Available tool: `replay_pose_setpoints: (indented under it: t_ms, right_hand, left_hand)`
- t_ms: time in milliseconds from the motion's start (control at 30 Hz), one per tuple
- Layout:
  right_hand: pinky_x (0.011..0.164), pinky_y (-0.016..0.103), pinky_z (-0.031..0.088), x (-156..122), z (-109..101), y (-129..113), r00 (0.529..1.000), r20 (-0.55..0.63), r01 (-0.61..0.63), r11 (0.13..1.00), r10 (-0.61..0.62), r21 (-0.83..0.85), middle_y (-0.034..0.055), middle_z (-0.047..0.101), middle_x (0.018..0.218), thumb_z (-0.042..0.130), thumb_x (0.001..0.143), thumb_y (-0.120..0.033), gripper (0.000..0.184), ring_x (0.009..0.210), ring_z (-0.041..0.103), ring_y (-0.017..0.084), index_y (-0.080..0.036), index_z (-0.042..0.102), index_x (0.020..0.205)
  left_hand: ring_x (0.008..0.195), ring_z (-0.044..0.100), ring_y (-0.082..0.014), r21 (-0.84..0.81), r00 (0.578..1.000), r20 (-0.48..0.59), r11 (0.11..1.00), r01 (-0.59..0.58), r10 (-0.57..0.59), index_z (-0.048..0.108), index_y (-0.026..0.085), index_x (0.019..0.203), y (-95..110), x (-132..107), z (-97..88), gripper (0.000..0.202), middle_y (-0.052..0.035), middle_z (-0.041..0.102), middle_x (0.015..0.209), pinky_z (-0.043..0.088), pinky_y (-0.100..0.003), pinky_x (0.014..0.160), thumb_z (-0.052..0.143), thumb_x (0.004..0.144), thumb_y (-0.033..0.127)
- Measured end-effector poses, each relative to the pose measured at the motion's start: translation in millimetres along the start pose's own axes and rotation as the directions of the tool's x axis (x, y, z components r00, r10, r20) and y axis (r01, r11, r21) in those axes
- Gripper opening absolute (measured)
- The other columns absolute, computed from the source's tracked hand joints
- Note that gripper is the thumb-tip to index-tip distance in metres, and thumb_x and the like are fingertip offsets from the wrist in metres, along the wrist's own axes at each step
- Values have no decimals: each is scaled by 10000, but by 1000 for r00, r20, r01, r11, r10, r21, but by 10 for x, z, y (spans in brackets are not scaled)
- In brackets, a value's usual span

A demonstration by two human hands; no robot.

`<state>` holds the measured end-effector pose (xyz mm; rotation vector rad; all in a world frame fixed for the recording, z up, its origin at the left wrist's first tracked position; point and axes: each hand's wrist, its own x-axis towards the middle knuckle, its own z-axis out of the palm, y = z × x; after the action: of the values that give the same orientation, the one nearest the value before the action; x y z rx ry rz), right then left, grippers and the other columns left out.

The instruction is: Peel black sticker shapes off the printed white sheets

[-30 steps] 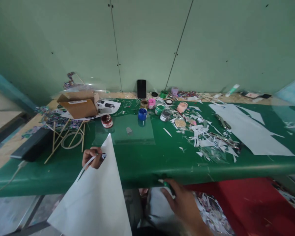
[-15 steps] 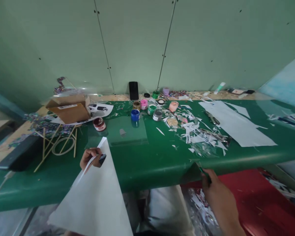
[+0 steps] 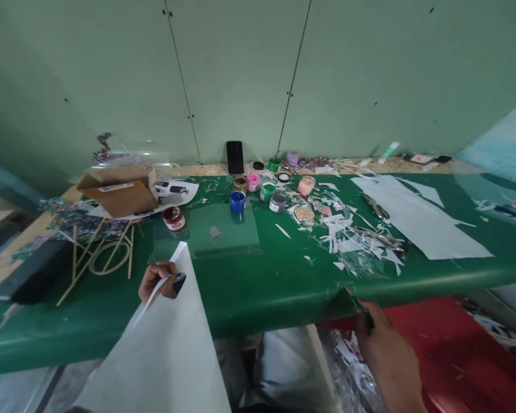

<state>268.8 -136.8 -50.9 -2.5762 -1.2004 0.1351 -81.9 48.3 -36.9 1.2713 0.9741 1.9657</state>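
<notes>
My left hand is closed on a large white paper sheet that hangs over the near edge of the green table cover; a small dark object shows at its fingertips. My right hand is low at the front right, its fingers pinched on the near edge of the green cover, which is lifted into a small fold there. A thin green thing shows at those fingertips; I cannot make it out.
Small paint jars, a black phone against the wall, a cardboard box, a wooden stick frame, white paper scraps, a big white sheet and a red surface below.
My right hand has moved right along the table's near edge and pinched the cover up into a fold. The left hand keeps its grip on the sheet.
</notes>
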Motion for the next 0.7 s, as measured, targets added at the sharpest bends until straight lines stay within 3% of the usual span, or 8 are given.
replay_pose_setpoints:
  t_ms: [100,333,467,533,700]
  right_hand:
    - [458,280,342,17,23,-78,1000,25,-9,999,8,35,112,713,894,299,919,-369,395,600,638,230,-220,594,1135]
    - [482,301,351,316,71,-171,993,-95,-65,994,73,84,132,691,831,283,907,-427,449,563,604,230,-174,601,1097]
    - [498,301,404,522,-9,4,968,-185,-93,927,169,363,122,672,761,372,823,-495,498,593,604,227,-129,598,1074]
    - [518,297,437,503,-16,63,975,-158,-68,893,153,446,102,668,734,411,774,-530,509,619,620,229,-143,607,1041]
    - [535,304,467,113,187,69,996,-84,30,960,-7,279,97,710,938,408,794,-559,480,732,678,254,-213,615,1056]
  left_hand:
    - [499,494,-87,3,1000,-5,1000,2,-2,445,146,509,-10,4,0,536,15,526,519,372,-178,433,882,387,431]
    - [525,498,-87,24,1000,8,1000,-12,12,444,151,539,-101,-9,-85,489,14,534,556,373,-178,442,874,449,368]
    - [556,514,-100,27,1000,28,1000,-8,7,461,162,560,-131,-24,-115,463,7,538,584,400,-188,462,858,482,385]
    - [549,507,-98,27,1000,26,1000,-11,11,463,167,563,-130,-30,-112,466,9,531,582,396,-188,456,855,486,407]
    - [534,495,-86,37,1000,28,999,-6,5,467,158,570,-81,-36,-86,465,10,546,593,383,-180,447,869,483,376]
